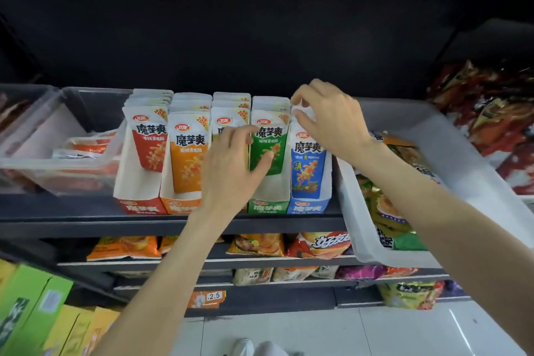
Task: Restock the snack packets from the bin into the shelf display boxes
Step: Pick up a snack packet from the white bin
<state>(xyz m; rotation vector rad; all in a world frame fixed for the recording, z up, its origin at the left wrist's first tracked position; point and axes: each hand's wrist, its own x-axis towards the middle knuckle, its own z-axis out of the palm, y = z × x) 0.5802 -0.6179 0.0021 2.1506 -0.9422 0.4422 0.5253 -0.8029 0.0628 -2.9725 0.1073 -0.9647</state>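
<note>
Several display boxes stand side by side on the dark shelf (86, 221): a red box (138, 205), an orange box (179, 205), a green box (267, 206) and a blue box (309, 206), each with upright snack packets. My left hand (231, 173) covers the box between orange and green, and its fingers and thumb curl round the front green packet (268, 150). My right hand (329, 121) pinches the white top of the front blue packet (307, 165). The white bin (427, 127) with mixed packets stands right of the boxes.
A clear plastic tub (37, 153) with a few red packets sits left of the boxes. Lower shelves hold chip bags (318, 244). Red bags (491, 113) pile at the far right. Green and yellow cartons (31, 306) stand bottom left. Packets hang overhead.
</note>
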